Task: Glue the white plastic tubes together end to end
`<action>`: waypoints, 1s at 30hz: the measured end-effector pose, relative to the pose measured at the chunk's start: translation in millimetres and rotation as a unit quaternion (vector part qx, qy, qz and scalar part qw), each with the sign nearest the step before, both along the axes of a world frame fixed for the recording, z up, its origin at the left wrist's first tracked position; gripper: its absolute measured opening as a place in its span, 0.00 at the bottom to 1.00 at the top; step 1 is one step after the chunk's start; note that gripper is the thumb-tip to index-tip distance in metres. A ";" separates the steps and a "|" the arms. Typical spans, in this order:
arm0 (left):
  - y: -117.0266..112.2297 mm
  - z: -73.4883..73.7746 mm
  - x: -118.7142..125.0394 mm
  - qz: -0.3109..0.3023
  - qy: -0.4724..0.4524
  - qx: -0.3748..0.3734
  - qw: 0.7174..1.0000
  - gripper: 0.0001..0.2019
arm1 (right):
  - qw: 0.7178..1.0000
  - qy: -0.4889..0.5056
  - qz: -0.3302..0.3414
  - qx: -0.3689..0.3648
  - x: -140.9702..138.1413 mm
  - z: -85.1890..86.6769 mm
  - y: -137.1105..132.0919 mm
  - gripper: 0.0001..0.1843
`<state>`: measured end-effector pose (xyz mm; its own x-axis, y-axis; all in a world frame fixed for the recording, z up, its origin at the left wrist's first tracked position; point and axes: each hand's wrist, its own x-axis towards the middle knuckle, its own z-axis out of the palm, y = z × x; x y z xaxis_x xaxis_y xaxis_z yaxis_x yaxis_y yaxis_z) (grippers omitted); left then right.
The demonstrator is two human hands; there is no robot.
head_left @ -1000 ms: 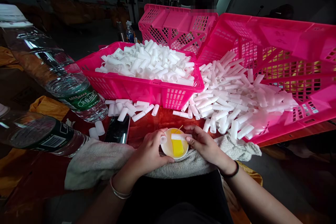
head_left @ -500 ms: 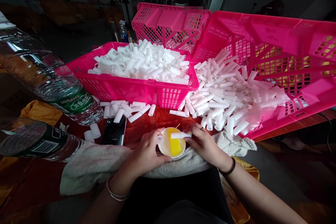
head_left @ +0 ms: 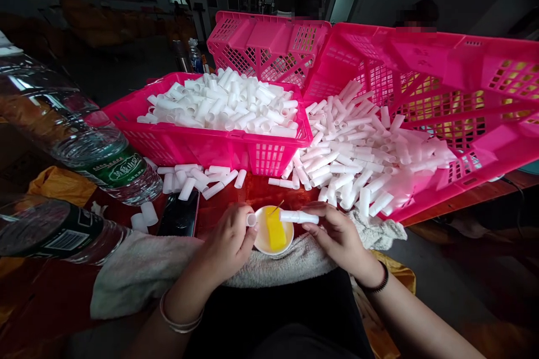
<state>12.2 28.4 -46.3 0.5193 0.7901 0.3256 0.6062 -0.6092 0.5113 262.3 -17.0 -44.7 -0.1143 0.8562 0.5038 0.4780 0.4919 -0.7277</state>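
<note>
A short white plastic tube [head_left: 251,220] is pinched in my left hand [head_left: 229,235], its round open end facing up and right. My right hand [head_left: 339,233] grips a longer white tube [head_left: 298,217] between thumb and fingers, its free end pointing left. Between the hands sits a small white bowl [head_left: 261,242] holding a yellow block [head_left: 276,230], with a thin brown stick [head_left: 277,207] leaning over its rim. The right tube's free end hangs over the bowl's right side.
A pink basket [head_left: 210,151] heaped with short white tubes stands behind. To its right, a tipped pink basket [head_left: 425,61] spills longer white tubes [head_left: 353,151]. At left are two water bottles [head_left: 122,171] [head_left: 63,233], a dark phone [head_left: 179,214] and loose tubes. A towel [head_left: 147,269] lies along the front edge.
My left hand has drawn back from the bowl's rim and now pinches the short tube more closely. My right hand has moved slightly right, carrying its tube away from the bowl's middle.
</note>
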 end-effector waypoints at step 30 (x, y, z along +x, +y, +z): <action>-81.6 82.8 42.9 -0.267 -0.020 -0.373 0.889 0.10 | 0.968 -0.195 0.040 0.153 -14.6 68.8 -77.2 0.14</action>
